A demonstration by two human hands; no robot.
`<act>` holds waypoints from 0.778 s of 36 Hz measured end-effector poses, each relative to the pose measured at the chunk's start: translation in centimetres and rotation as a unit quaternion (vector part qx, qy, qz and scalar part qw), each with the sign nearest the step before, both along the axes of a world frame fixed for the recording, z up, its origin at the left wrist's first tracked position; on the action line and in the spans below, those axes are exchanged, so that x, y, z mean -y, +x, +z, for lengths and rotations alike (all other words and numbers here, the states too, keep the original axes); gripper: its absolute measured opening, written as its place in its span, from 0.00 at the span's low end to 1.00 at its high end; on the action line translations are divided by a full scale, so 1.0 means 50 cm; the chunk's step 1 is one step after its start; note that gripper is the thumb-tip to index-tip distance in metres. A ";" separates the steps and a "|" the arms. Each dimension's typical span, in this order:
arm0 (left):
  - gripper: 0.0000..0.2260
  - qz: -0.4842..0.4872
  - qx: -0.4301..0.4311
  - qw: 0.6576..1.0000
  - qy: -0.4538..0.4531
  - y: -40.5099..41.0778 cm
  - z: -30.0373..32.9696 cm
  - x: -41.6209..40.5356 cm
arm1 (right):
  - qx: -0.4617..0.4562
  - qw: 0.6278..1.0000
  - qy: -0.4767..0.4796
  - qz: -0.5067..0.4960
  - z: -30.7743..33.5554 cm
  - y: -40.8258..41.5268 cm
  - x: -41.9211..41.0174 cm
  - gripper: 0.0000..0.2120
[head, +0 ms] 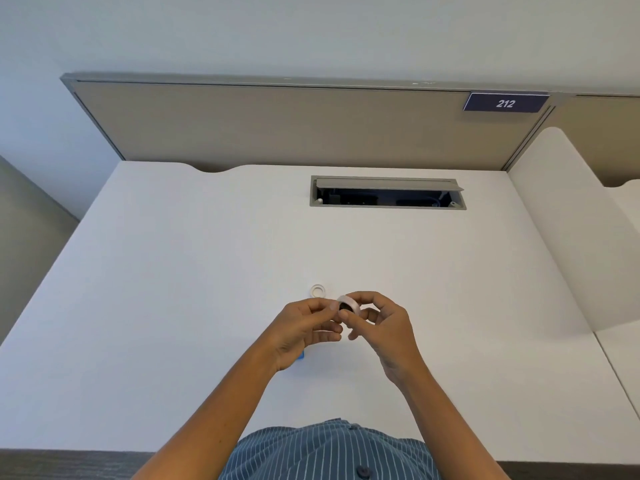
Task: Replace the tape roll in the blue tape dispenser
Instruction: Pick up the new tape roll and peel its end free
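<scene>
White desk (173,306) bare apart from task items. Blue tape dispenser (301,356) lies on it, mostly hidden under left hand (304,327). Right hand (384,327) pinches tape roll (349,304) by its rim, above the desk; left fingertips touch the roll too. Empty core ring (318,291) sits just behind. Roll looks light, stiff, slick-sided; best held by outer rim, clear of the hub hole.

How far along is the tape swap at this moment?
Done, it seems: a white ring, likely the spent core, lies on the desk. In hand: both the left hand and right hand hold a tape roll above the desk. Left: seating it in the blue dispenser, which is mostly hidden under the left hand.
</scene>
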State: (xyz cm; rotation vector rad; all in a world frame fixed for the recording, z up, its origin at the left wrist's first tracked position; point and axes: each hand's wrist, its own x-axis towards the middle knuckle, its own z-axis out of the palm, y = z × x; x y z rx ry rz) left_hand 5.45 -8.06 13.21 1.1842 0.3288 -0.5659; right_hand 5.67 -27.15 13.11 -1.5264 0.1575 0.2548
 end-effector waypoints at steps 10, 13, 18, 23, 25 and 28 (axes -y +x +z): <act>0.14 0.075 0.004 0.996 0.036 -0.012 -0.010 0.002 | -0.022 1.000 -0.015 -0.001 0.009 -0.005 -0.018 0.13; 0.12 0.084 0.008 0.996 0.042 -0.016 -0.009 -0.003 | -0.024 1.000 -0.015 0.001 0.015 -0.010 -0.026 0.13; 0.12 0.093 0.016 0.994 0.052 -0.022 -0.013 -0.013 | -0.026 1.000 -0.011 -0.001 0.017 -0.016 -0.040 0.11; 0.12 0.096 0.029 0.994 0.048 -0.030 -0.013 -0.022 | -0.033 0.999 -0.011 -0.007 0.020 -0.022 -0.057 0.10; 0.12 0.095 0.035 0.994 0.045 -0.035 -0.015 -0.026 | -0.035 0.999 -0.013 -0.009 0.020 -0.025 -0.063 0.10; 0.12 0.104 0.036 0.993 0.043 -0.040 -0.019 -0.032 | -0.045 0.999 -0.013 -0.011 0.021 -0.029 -0.074 0.10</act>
